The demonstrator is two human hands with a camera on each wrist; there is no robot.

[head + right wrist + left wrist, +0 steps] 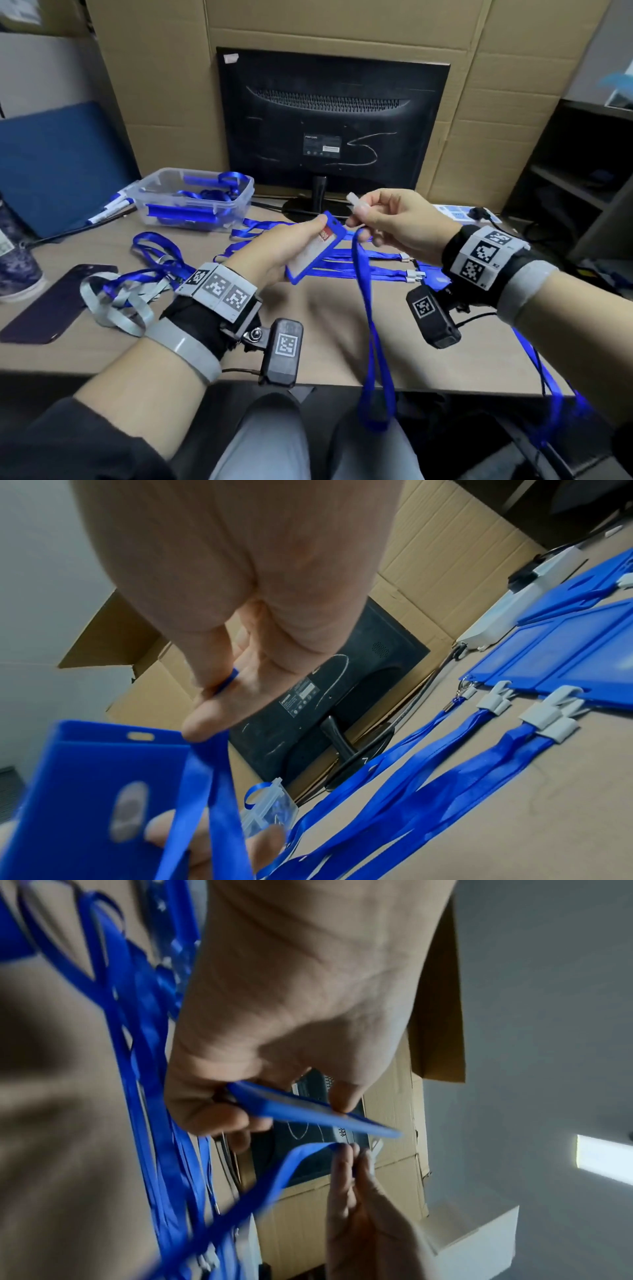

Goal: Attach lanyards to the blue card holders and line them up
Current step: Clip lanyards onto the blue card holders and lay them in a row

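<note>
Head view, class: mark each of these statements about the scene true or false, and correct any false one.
1. The left hand holds a blue card holder. True.
2. The right hand is empty. False: it pinches the clip end of a blue lanyard, whose loop hangs past the desk edge.
3. The clip is already hooked into the held card holder. False: the two are apart.
4. The clear plastic box holds more blue lanyards. True.
5. The monitor shows its back to the person. True.
</note>
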